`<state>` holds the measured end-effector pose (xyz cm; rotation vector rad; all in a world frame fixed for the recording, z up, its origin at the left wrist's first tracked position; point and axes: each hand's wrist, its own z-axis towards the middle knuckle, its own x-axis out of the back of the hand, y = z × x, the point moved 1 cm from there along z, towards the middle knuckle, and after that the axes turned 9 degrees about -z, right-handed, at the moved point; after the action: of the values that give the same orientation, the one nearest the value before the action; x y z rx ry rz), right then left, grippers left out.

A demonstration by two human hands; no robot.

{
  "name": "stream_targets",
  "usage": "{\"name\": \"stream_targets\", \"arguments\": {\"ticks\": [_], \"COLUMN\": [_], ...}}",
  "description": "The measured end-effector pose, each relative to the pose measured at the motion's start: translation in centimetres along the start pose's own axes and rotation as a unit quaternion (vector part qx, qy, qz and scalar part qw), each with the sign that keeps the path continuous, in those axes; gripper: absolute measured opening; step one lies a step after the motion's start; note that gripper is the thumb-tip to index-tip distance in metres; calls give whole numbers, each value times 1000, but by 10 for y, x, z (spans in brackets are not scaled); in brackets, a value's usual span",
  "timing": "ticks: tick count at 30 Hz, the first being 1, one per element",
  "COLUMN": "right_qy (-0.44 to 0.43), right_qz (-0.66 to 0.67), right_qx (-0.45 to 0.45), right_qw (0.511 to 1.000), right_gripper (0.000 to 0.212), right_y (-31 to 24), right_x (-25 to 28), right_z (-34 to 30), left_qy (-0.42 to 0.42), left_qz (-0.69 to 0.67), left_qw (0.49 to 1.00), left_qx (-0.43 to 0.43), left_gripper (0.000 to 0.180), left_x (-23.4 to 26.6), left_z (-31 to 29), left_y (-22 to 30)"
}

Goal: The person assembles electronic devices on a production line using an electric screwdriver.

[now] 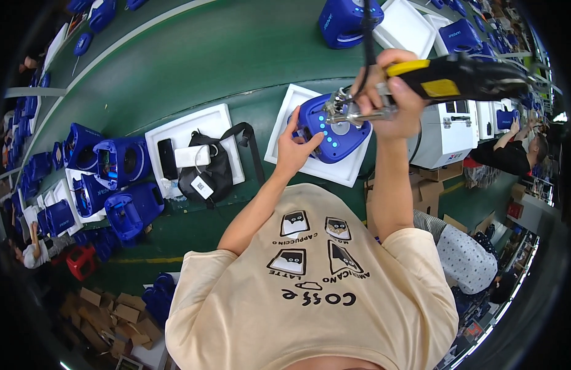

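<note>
Head view, clock taken about the picture's centre. I log the blue housing [349, 148] at 1 to 2 o'clock, lying on a white foam tray [334, 175] on the green bench [236, 58]. A curved row of pale blue dots runs along its upper face.

Left hand [294, 148], near 12 o'clock: grasping the housing by its near-left edge, thumb laid on the upper face, fingers along the side.

Right hand [393, 92], at 2 o'clock: clenched round a black-and-yellow tool [442, 77]. I see its metal front end over the housing's far-right part; whether metal touches housing, I cannot tell. A black cable [367, 40] hangs in front of the tool from 12 to 1 o'clock.

At 10 o'clock I note a second foam tray [237, 169] bearing a dark phone [167, 159], a white block [190, 156] and part of a black bag [220, 179]. More blue shells [131, 213] cluster at 9 o'clock. Another blue unit [342, 28] stands near 1 o'clock, toward the rim. A person in black [513, 157] shows at 3 o'clock, well apart.
</note>
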<state>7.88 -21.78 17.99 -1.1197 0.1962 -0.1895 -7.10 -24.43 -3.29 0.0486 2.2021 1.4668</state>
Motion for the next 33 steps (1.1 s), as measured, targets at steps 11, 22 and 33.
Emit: {"name": "stream_targets", "arguments": {"ticks": [11, 22, 33], "right_qy": [-111, 13, 26], "right_qz": [123, 89, 120], "right_qx": [92, 43, 18], "right_qw": [982, 995, 992], "right_gripper": [34, 32, 32], "right_y": [-104, -59, -44], "right_x": [44, 42, 33], "right_z": [-26, -81, -86], "left_qy": [-3, -8, -4], "left_qz": [-14, -16, -21], "left_qw": [1000, 1000, 1000], "left_qx": [-5, -10, 2], "left_gripper": [93, 93, 95], "left_x": [-3, -6, -4], "left_z": [4, 3, 5], "left_y": [-7, -10, -13]}}
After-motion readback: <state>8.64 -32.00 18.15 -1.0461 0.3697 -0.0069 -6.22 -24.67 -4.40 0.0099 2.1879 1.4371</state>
